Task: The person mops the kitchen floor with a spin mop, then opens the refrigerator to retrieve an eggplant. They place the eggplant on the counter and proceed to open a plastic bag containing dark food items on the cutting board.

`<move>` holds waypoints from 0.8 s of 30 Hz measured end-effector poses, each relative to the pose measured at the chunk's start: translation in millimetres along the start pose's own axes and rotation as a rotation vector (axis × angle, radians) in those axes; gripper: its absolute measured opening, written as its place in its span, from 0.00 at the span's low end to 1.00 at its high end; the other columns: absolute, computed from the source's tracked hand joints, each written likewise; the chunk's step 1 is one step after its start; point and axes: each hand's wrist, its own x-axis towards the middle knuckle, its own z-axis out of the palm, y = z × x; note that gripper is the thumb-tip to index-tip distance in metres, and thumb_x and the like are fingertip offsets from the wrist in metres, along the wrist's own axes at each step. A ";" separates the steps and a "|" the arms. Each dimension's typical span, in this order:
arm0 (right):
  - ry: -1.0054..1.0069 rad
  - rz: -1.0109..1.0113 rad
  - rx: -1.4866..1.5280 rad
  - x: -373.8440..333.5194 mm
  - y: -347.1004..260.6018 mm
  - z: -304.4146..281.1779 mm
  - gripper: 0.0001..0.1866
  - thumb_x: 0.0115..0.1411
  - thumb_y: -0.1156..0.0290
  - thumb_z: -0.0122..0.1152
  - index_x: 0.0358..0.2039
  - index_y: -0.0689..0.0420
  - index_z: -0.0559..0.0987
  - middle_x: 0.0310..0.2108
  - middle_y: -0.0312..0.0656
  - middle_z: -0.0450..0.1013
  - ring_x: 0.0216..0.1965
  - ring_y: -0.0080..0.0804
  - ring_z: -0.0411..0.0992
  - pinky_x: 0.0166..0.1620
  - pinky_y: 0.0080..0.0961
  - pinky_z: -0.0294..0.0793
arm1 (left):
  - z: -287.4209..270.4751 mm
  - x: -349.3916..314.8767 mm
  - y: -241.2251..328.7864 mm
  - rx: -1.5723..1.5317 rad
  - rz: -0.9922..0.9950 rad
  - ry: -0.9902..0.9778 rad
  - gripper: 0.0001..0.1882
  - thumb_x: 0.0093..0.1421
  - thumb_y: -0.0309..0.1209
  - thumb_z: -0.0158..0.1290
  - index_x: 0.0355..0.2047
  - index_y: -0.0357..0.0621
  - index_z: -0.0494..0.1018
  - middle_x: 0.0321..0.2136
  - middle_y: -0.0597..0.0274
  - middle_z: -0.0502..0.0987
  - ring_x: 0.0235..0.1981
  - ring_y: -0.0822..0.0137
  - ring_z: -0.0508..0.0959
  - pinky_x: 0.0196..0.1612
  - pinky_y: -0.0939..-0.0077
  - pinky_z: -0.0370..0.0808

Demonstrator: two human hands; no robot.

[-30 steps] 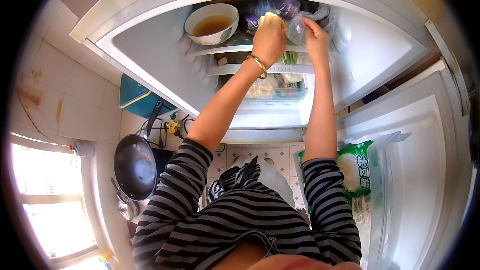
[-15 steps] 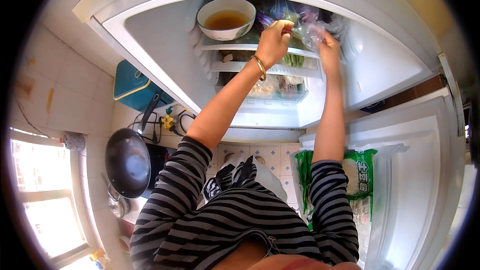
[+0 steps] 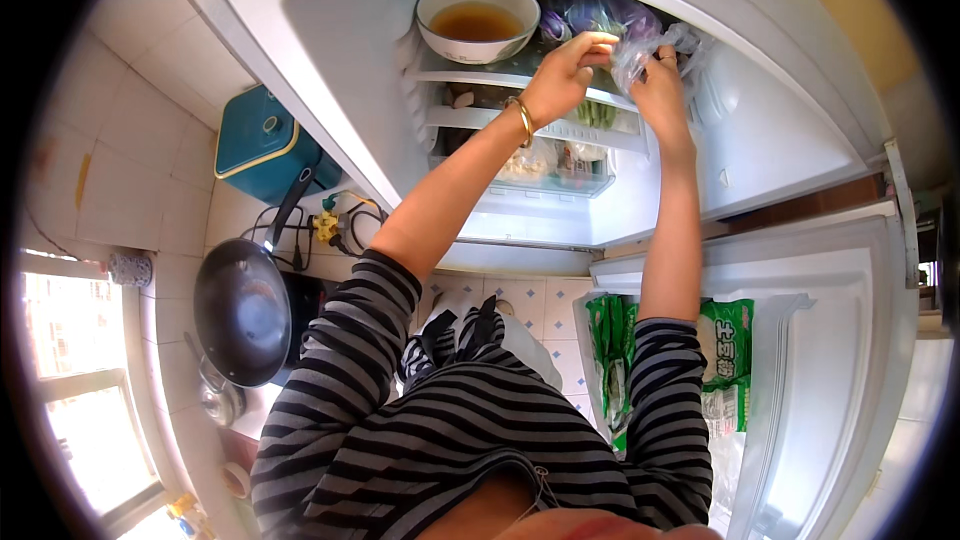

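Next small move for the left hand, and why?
I'd probably bring the left hand slightly right to pinch the bunched clear plastic bag. The right hand grips that bag, and the left fingertips are right beside it, though whether they touch is unclear. Moving right also seems safer: the bowl of brown liquid stands to the left.

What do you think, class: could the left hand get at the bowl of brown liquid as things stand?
Probably yes: the bowl stands left of the left hand, with nothing visible blocking the way between them.
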 end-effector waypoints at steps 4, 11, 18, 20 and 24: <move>-0.053 -0.020 -0.319 2.2 -18.5 -5.0 0.12 0.45 0.72 0.55 0.34 0.53 0.75 0.44 0.46 0.61 0.35 0.42 0.69 0.37 0.34 0.69 | -1.3 -0.9 -5.9 0.126 0.100 -0.010 0.28 0.43 0.12 0.34 0.46 0.42 0.63 0.38 0.57 0.65 0.47 0.65 0.68 0.49 0.74 0.64; -0.071 -0.080 -0.451 4.1 1.3 -11.8 0.12 0.48 0.70 0.52 0.35 0.51 0.74 0.46 0.45 0.63 0.36 0.43 0.69 0.37 0.36 0.70 | 2.0 -2.2 -6.9 0.572 0.210 0.053 0.29 0.43 0.14 0.38 0.47 0.49 0.64 0.35 0.56 0.65 0.39 0.55 0.68 0.40 0.69 0.67; -0.177 -0.169 -0.384 7.4 30.0 -18.1 0.10 0.50 0.73 0.47 0.33 0.59 0.73 0.37 0.49 0.64 0.36 0.49 0.66 0.37 0.38 0.67 | 17.4 3.0 -11.9 0.660 0.329 0.146 0.24 0.38 0.19 0.45 0.39 0.51 0.66 0.34 0.57 0.67 0.38 0.55 0.68 0.39 0.64 0.66; -0.203 -0.097 -0.420 -5.9 39.7 -22.0 0.08 0.47 0.72 0.51 0.28 0.59 0.75 0.39 0.52 0.65 0.34 0.49 0.68 0.37 0.38 0.68 | 26.1 1.0 -11.8 0.627 0.204 -0.034 0.24 0.44 0.19 0.41 0.45 0.46 0.59 0.42 0.46 0.63 0.39 0.47 0.67 0.42 0.59 0.64; -0.232 -0.015 -0.367 6.4 2.0 -11.7 0.07 0.47 0.70 0.51 0.25 0.58 0.76 0.36 0.52 0.67 0.33 0.48 0.69 0.37 0.38 0.68 | 12.0 -0.2 -24.8 0.682 0.337 0.050 0.22 0.44 0.19 0.40 0.43 0.43 0.60 0.35 0.47 0.68 0.38 0.46 0.68 0.40 0.57 0.65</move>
